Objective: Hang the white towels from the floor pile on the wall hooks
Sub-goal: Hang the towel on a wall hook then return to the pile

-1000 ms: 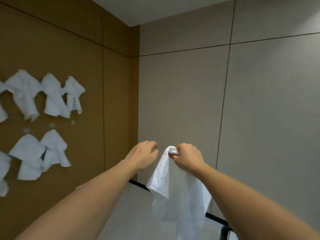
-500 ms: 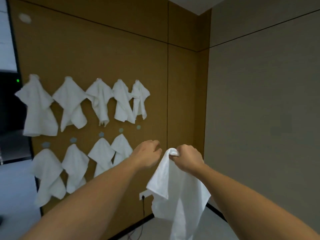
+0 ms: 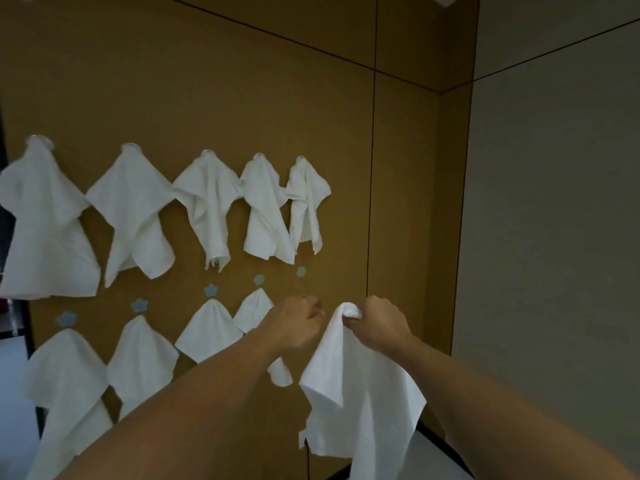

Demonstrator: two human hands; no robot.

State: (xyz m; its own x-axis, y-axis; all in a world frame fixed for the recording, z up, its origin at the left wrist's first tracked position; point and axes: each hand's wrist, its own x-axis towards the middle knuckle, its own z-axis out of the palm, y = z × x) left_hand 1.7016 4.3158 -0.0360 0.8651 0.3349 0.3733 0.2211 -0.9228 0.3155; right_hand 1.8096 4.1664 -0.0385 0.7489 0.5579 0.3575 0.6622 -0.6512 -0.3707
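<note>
My right hand (image 3: 379,323) grips the bunched top of a white towel (image 3: 353,393), which hangs down in front of the brown wall (image 3: 242,98). Just to its left, my left hand (image 3: 294,322) is raised with curled fingers and holds nothing. Several white towels (image 3: 204,202) hang from hooks in an upper row. More towels (image 3: 207,329) hang in a lower row, each under a blue marker. The rightmost blue marker (image 3: 301,271) has no towel beneath it; my left hand is just below it. The floor pile is out of view.
A grey wall (image 3: 554,237) meets the brown wall at a corner on the right. A dark frame (image 3: 5,237) borders the brown wall at the far left. Light floor (image 3: 433,455) shows at the bottom right, and a thin cable (image 3: 307,460) runs down the brown wall.
The view has swung left from the grey wall onto the brown wall and come closer to it. Both hands keep their pose, the right still holding the towel.
</note>
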